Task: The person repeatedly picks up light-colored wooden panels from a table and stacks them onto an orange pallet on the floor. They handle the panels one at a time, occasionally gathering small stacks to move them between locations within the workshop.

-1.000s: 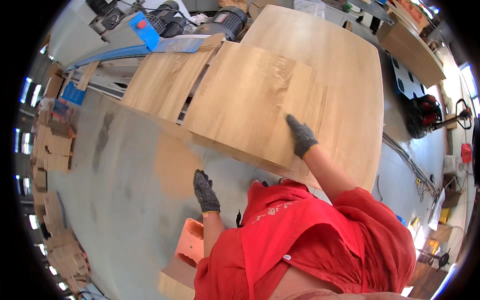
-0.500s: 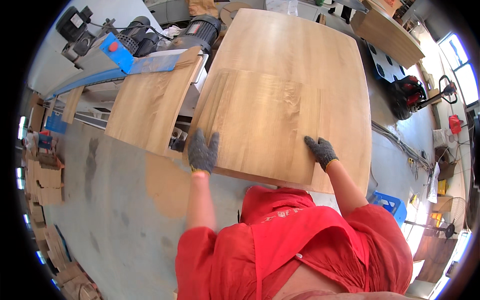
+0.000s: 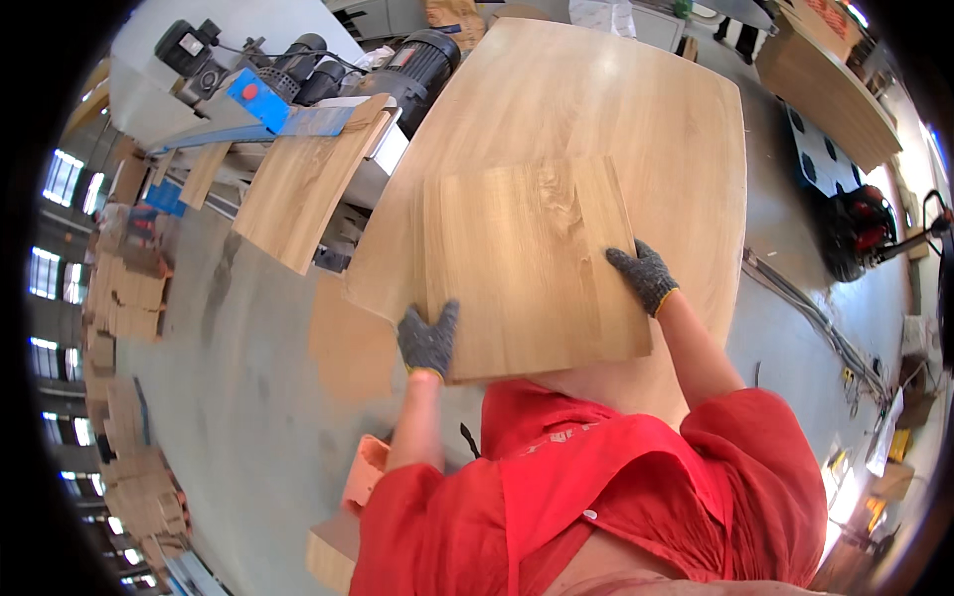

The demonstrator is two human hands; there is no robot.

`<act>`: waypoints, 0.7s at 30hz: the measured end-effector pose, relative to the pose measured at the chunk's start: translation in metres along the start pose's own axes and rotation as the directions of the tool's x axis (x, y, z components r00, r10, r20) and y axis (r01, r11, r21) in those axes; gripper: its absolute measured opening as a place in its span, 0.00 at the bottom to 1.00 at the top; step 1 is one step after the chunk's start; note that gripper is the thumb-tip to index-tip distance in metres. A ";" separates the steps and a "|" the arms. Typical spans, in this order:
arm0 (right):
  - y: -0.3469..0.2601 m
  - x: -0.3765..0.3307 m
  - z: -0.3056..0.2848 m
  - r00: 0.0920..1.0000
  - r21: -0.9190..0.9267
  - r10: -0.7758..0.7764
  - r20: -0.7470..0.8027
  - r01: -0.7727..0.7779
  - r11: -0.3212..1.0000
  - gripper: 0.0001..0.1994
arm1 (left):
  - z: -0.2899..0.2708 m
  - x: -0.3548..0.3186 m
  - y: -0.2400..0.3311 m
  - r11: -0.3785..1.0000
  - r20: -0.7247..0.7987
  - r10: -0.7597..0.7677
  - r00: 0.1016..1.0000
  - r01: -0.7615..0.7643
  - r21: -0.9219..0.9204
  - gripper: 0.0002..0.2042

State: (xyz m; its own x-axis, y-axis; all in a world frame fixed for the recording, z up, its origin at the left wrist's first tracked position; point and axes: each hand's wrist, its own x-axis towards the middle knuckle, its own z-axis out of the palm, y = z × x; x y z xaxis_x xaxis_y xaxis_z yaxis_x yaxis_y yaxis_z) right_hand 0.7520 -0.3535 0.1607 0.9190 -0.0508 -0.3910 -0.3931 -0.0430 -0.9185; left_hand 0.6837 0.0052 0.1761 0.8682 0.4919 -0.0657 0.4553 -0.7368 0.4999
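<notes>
A small stack of light wood-grain panels [image 3: 522,268] rests at a slant over a large wood-grain board [image 3: 676,129], its near edge close to my red apron. My left hand [image 3: 428,340], in a dark grey knit glove, grips the stack's left edge near the front corner. The thumb lies on the top panel, and the fingers under the edge are partly hidden. On the opposite edge, my gloved right hand [image 3: 646,277] grips the panels further back. How many panels are in the stack, I cannot tell.
Left of the large board stands a machine with a black motor [image 3: 422,65], a blue bracket with a red button [image 3: 250,91] and a wood-grain panel [image 3: 303,184] on it. A pallet truck [image 3: 860,228] and hoses [image 3: 815,318] are at right. An orange object [image 3: 366,472] sits by my left elbow.
The stack has turned clockwise and come nearer to me over the large board. My left hand has moved back toward me along with it; my right hand stays near its earlier spot.
</notes>
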 end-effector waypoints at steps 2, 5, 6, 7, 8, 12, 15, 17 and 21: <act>-0.017 -0.019 -0.043 0.995 -0.073 0.063 0.079 -0.057 0.996 0.27 | 0.009 -0.064 0.018 0.984 0.057 -0.085 0.995 0.093 -0.151 0.40; -0.017 -0.044 -0.075 0.991 -0.258 0.051 0.124 -0.017 0.966 0.31 | 0.021 -0.143 0.024 0.976 -0.103 -0.147 0.984 0.128 -0.175 0.32; -0.012 -0.054 -0.088 0.994 -0.336 0.032 0.105 0.005 0.942 0.33 | 0.019 -0.163 0.029 0.947 -0.034 -0.187 0.982 0.171 -0.274 0.31; 0.009 -0.054 -0.094 0.989 -0.339 0.012 0.150 0.040 0.940 0.36 | 0.024 -0.181 0.014 0.874 0.029 -0.235 0.972 0.224 -0.432 0.31; 0.032 -0.052 -0.103 0.983 -0.349 -0.002 0.184 0.068 0.934 0.39 | 0.025 -0.197 0.019 0.679 0.203 -0.274 0.940 0.339 -0.652 0.31; 0.023 -0.060 -0.104 0.971 -0.472 -0.100 0.215 0.193 0.860 0.43 | 0.032 -0.219 0.030 0.715 0.215 -0.465 0.859 0.507 -0.481 0.34; -0.007 -0.060 -0.107 0.960 -0.245 -0.046 0.278 0.117 0.962 0.40 | 0.047 -0.200 0.015 0.779 0.160 -0.433 0.887 0.458 -0.429 0.32; -0.019 -0.054 -0.119 0.931 -0.285 0.052 0.363 0.058 0.957 0.40 | 0.064 -0.201 0.007 0.817 0.116 -0.370 0.922 0.382 -0.431 0.30; -0.045 0.001 -0.119 0.852 -0.056 0.167 0.496 -0.160 0.985 0.35 | 0.076 -0.188 0.019 0.828 0.096 -0.343 0.935 0.349 -0.439 0.28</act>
State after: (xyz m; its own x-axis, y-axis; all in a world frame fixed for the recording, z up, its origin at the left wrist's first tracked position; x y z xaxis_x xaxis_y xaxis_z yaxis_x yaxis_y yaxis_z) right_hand 0.7669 -0.4705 0.2093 0.7322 0.4448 -0.5158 -0.5363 -0.0904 -0.8392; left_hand 0.5443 -0.1368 0.1324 0.6743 0.6676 -0.3155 0.5928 -0.2347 0.7703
